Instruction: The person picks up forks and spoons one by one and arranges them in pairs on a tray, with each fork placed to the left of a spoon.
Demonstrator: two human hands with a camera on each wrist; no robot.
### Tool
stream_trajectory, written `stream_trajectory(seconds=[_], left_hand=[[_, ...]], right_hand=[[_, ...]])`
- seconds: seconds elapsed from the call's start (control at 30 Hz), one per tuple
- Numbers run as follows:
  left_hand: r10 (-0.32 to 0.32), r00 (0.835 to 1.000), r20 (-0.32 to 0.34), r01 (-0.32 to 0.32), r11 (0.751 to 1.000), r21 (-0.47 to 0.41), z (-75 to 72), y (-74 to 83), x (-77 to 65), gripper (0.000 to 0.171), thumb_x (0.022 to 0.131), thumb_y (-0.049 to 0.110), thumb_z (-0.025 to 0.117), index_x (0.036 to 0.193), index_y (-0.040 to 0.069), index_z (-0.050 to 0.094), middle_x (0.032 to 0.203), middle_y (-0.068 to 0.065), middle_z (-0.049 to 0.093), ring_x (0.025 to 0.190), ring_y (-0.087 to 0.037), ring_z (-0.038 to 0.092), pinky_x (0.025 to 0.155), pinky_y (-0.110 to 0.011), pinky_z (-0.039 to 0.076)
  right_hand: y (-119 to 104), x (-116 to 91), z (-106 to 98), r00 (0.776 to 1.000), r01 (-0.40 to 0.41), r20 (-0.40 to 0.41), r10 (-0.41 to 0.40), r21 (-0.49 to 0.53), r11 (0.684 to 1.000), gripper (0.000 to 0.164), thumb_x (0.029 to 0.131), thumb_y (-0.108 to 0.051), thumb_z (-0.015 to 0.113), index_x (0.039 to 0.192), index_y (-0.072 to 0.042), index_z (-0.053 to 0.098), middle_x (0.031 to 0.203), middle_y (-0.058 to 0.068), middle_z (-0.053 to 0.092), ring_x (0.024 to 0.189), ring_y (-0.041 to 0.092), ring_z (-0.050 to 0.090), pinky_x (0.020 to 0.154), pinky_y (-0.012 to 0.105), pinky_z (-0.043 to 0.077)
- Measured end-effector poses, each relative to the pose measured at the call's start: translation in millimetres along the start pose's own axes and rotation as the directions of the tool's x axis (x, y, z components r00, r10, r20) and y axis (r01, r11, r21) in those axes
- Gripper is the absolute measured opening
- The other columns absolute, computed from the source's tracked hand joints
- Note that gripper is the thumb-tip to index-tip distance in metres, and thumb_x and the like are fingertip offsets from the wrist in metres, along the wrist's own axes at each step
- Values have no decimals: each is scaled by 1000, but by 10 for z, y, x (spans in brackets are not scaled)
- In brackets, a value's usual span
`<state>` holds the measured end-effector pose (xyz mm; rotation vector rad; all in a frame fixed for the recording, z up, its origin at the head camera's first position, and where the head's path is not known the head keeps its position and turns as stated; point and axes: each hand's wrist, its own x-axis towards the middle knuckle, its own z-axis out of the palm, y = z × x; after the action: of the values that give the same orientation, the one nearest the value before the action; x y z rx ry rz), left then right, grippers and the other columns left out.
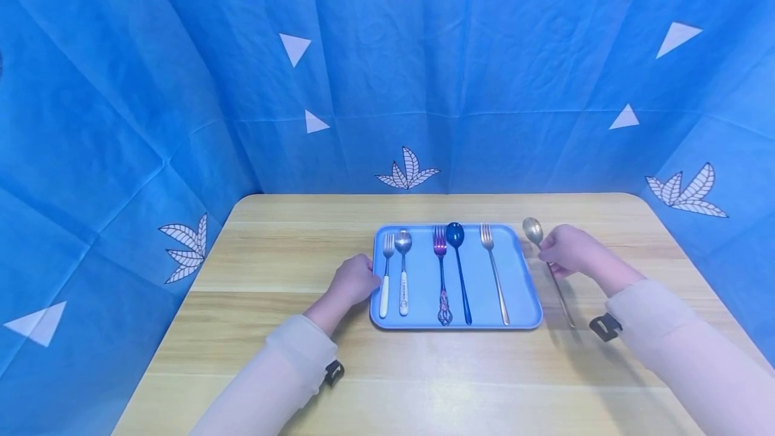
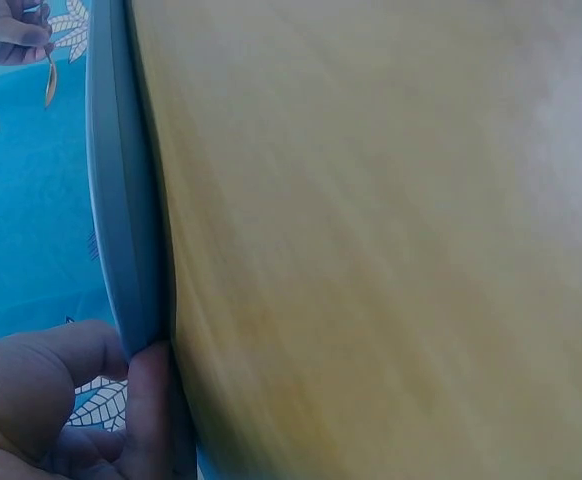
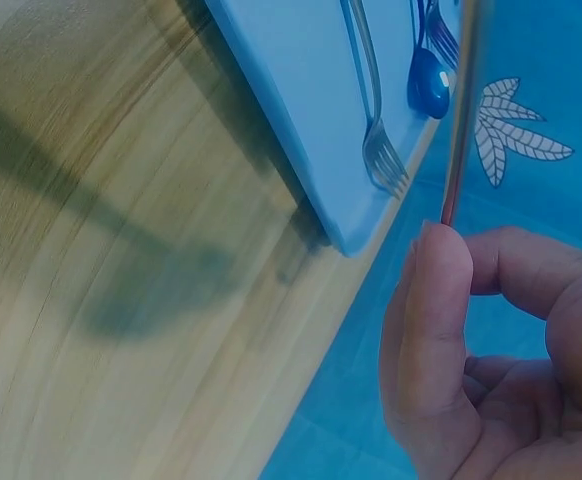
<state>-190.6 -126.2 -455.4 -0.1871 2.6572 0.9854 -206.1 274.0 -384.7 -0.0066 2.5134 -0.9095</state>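
Observation:
A blue tray [image 1: 418,288] lies on the table with several forks and spoons on it. My left hand [image 1: 354,279] pinches the tray's left rim between thumb and fingers, seen close in the left wrist view. Just off the tray's right side, my right hand [image 1: 563,249] pinches a long-handled golden spoon [image 1: 533,231] by its handle, bowl pointing away from me. On the tray lie a white-handled fork [image 1: 384,298], a white-handled spoon [image 1: 403,295], a purple ornate fork [image 1: 444,311], a dark blue spoon [image 1: 455,234] and a golden fork [image 1: 496,281] at the right.
The light wooden table [image 1: 272,254] extends around the tray. Blue cloth [image 1: 502,73] with white leaf and triangle prints hangs behind the table and along both sides. Shadows of the right arm and spoon fall on the wood.

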Motion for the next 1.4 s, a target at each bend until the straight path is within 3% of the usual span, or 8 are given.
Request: stream_trajectory(seconds=[0.2, 0.43, 0.73, 1.4], left_hand=[[7, 1000, -1, -7, 1000, 16, -2, -5, 4, 8, 89, 8, 64, 85, 6, 57, 77, -7, 56, 68, -21, 54, 58, -31, 43], [-1, 1000, 1, 1, 1000, 27, 0, -5, 25, 9, 89, 8, 64, 84, 6, 57, 75, -7, 55, 66, -21, 54, 57, -30, 42], [6, 1000, 1, -6, 1000, 16, -12, 3, -7, 8, 89, 8, 63, 86, 6, 57, 77, -8, 56, 68, -21, 54, 58, -30, 43], [9, 1000, 4, -9, 1000, 11, -17, 9, -19, 9, 90, 8, 63, 84, 6, 57, 74, -7, 56, 65, -21, 54, 57, -30, 42]], right_hand=[[-34, 26, 35, 1000, -7, 2, 7, 8, 1000, 26, 93, -2, 59, 111, 17, 55, 85, 14, 59, 68, 18, 60, 67, 33, 59], [-82, 50, 72, 1000, 4, 3, -4, 0, 1000, 31, 93, -2, 60, 113, 20, 53, 91, 22, 63, 67, 18, 62, 66, 33, 59], [-104, 113, 111, 1000, 1, -8, -1, -4, 1000, 30, 92, -2, 61, 112, 19, 55, 82, 15, 61, 65, 17, 62, 64, 32, 59], [-140, 207, 261, 1000, -8, -2, 8, -4, 1000, 28, 94, -2, 60, 113, 18, 58, 82, 14, 62, 67, 17, 62, 65, 32, 59]])
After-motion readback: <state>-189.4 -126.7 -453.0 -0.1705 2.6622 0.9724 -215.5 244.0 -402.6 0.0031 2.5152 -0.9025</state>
